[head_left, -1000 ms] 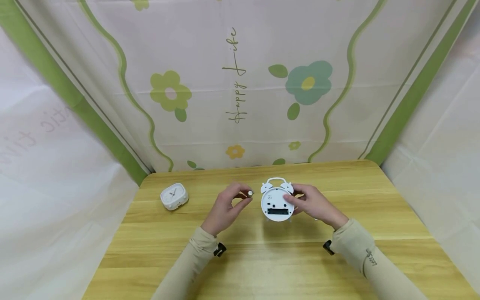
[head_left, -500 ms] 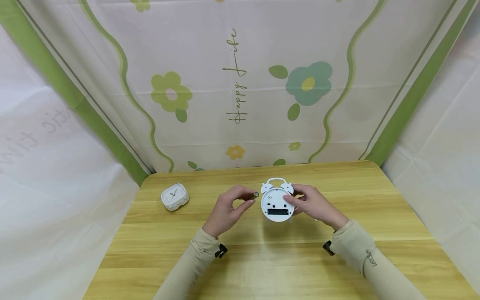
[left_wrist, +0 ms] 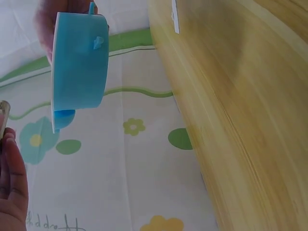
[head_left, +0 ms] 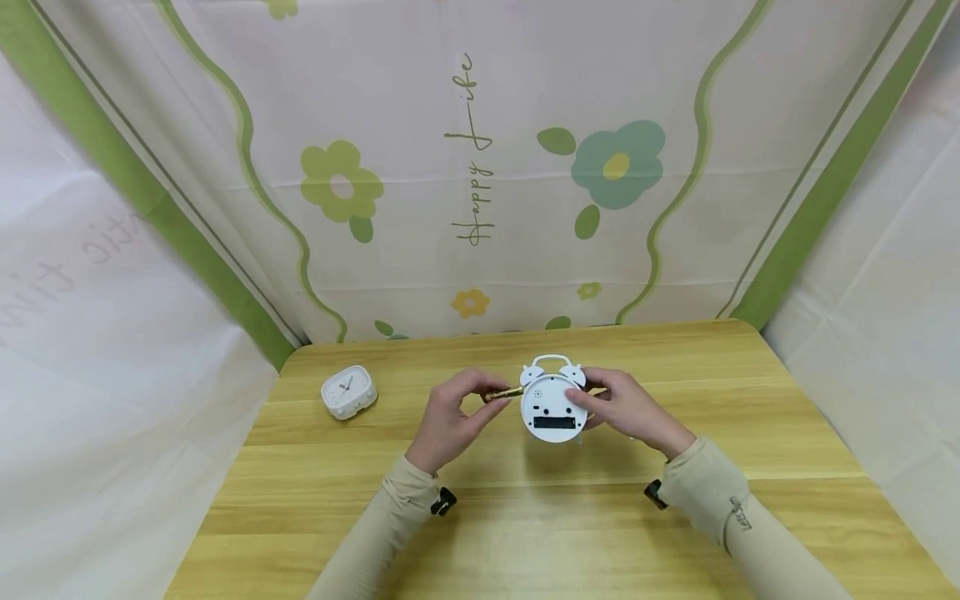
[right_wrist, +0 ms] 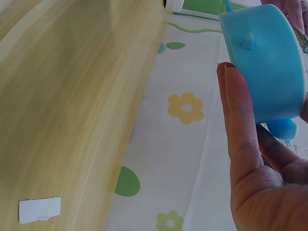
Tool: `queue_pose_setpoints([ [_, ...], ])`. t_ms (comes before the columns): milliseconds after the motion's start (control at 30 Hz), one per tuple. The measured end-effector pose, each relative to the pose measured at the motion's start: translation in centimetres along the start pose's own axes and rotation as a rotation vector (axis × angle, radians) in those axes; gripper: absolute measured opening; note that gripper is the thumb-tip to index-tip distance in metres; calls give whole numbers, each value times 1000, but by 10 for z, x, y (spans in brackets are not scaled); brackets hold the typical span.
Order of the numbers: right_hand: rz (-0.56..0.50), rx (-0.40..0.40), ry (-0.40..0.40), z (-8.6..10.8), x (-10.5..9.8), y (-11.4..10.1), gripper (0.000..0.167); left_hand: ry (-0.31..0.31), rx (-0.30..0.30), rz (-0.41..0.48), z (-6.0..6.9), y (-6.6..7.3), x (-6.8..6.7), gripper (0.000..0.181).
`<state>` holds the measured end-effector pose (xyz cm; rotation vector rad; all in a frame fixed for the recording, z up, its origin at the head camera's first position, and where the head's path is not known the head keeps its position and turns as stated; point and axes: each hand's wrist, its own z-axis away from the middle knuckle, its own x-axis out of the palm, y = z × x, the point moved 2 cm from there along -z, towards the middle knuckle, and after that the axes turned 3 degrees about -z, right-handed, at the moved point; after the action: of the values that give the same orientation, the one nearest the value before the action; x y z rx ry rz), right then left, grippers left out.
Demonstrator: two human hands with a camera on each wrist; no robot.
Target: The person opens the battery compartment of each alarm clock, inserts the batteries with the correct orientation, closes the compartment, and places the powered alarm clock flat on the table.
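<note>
In the head view my right hand [head_left: 626, 408] grips a round alarm clock [head_left: 553, 400] by its right side, its white back with a dark empty battery slot facing me. Both wrist views show the clock's blue side [left_wrist: 81, 62] [right_wrist: 269, 62]. My left hand [head_left: 456, 417] pinches a gold-and-dark battery [head_left: 505, 393] between thumb and fingers, its tip close by the clock's left edge; whether they touch I cannot tell. At its frame's left edge, the left wrist view shows part of this battery [left_wrist: 4, 113].
A small white clock [head_left: 348, 392] stands at the left on the wooden table [head_left: 525, 533]. In the right wrist view a small white piece [right_wrist: 40, 210] lies on the tabletop. Behind the table hangs a patterned curtain [head_left: 420, 275].
The battery in my left hand has turned from end-on to lengthwise, pointing right, and its tip is closer to the clock. My right hand and the clock have hardly moved.
</note>
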<state>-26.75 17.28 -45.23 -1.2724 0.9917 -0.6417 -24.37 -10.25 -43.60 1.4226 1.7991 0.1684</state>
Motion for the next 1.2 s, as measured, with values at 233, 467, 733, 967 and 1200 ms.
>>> queue_pose_setpoints([
  [233,1,-6,-5,-1,1,0,38,14,9,44,1,0,0,18],
  [467,7,-1,0,-1,0,-1,39,13,45,124,-1,2,2,17],
  [733,4,-8,-8,0,1,-1,39,-23,54,147,1,4,6,19],
  [967,19,-7,-3,-1,1,-1,40,-49,99,110,0,6,8,20],
  [1200,21,6,-16,-1,2,-1,43,-57,112,118,1,7,12,24],
])
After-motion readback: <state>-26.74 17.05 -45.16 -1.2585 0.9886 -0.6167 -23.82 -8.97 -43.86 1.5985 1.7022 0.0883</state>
